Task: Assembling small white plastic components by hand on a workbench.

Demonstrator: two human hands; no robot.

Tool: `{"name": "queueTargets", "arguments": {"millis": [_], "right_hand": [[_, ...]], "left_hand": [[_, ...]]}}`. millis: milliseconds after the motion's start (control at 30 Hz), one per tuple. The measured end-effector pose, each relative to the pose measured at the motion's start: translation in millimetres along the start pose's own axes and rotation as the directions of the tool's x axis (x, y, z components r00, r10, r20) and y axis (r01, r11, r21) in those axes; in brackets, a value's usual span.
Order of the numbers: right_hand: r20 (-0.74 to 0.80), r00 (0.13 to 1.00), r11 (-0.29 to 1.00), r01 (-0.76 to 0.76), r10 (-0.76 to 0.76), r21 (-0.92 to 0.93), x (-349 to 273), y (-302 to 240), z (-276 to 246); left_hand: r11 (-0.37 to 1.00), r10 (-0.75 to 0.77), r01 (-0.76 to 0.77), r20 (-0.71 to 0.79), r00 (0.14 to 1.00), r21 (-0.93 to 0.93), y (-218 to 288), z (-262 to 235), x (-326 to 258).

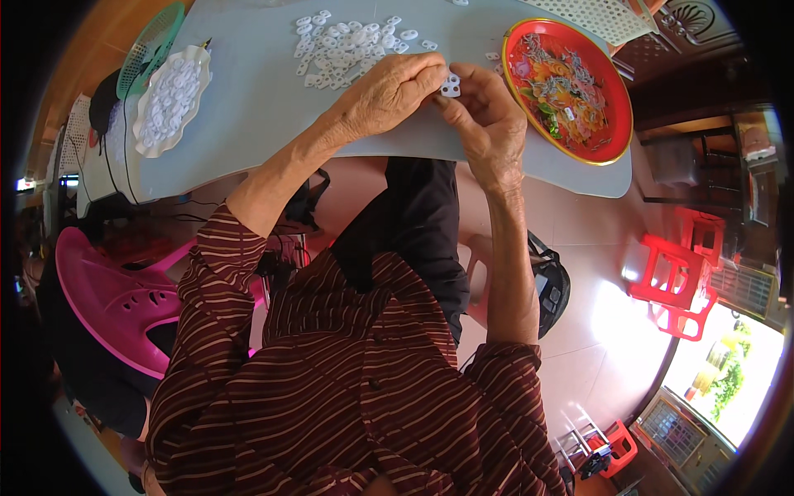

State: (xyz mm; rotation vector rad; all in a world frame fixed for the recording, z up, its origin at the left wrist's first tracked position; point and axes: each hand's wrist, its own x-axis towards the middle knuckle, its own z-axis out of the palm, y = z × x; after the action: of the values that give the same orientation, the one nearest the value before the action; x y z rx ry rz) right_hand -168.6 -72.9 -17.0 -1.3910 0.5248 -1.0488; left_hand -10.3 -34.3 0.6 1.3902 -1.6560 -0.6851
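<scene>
Clamping right-hand fingers [461,120] on a white piece [452,85], left of the red tray [618,124]; curling left-hand fingers [422,74] against it, perhaps gripping!

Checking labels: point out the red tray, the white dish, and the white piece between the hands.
Red tray [617,103], head view: inner right wall.
White dish [150,150], head view: lower rim.
White piece [451,85], head view: mid-face.

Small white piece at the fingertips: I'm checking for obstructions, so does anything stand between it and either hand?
Nothing visible does: the left hand and the right hand both touch the small white piece. The white pile and red tray lie apart from it.
</scene>
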Motion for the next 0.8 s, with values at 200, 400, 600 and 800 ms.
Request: {"name": "queueTargets", "arguments": {"millis": [200, 400, 600, 800], "right_hand": [[0.045, 0.999, 0.991, 0.025, -0.019, -0.13, -3, 6, -1], [0.071, 0.997, 0.976, 0.035, -0.021, -0.217, -4, 7, -3], [0.079, 0.994, 0.948, 0.1, -0.079, -0.302, -5, 6, -2], [0.113, 0.991, 0.922, 0.108, -0.071, -0.372, -5, 4, -5]], "left_hand": [[1.0, 0.017, -0.017, -0.026, 1.0, -0.008, 1, 2, -10], [0.993, 0.1, -0.103, -0.051, 0.994, -0.063, -5, 4, -13], [0.991, 0.134, -0.134, -0.014, 0.991, -0.004, -7, 5, -16], [0.993, 0.118, -0.118, 0.034, 0.992, -0.012, -5, 3, -17]]}}
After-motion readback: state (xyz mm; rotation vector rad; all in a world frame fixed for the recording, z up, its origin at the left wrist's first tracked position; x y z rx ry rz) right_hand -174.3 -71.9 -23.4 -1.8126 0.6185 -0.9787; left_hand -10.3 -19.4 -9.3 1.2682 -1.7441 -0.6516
